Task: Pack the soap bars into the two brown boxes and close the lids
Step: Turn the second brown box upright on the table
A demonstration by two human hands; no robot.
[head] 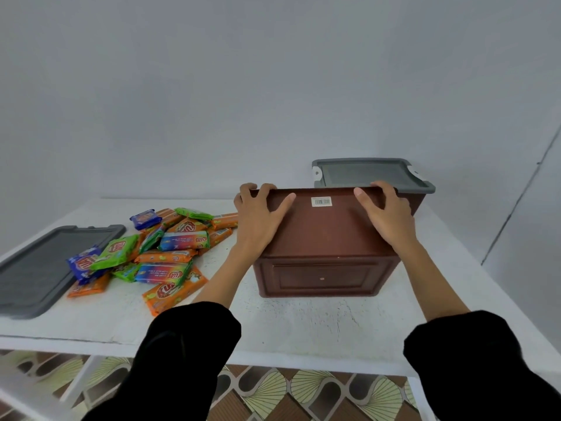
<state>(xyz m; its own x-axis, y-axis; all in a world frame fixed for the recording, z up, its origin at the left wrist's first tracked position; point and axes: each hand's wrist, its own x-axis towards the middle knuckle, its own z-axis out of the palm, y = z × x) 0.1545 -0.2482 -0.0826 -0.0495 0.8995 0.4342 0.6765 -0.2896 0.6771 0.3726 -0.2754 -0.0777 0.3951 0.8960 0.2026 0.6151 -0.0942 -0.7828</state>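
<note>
Left fingers (pixel 258 189): curled over the far top edge of the near brown box (pixel 326 238).
Right fingers (pixel 379 188): hooked over the same edge.
Near brown box: tilted on the table (pixel 303 323).
Second box (pixel 419 202): behind, covered by a grey lid (pixel 370 173).
Soap bars (pixel 164 247): heaped at left, beside a loose lid (pixel 45 268).

A plain, pale grey-blue painted wall (pixel 212 86) fills the upper half of the view, evenly lit with no hard shadows. At the far right a thin dark line (pixel 516 202) runs slanting down it, beside a slightly lighter wall surface. Below stands a white painted table with a scuffed, speckled top (pixel 303 323) and white legs (pixel 82 381). Under it lies a tiled floor patterned with cream fan shapes on brown and dark curves (pixel 288 393).
</note>
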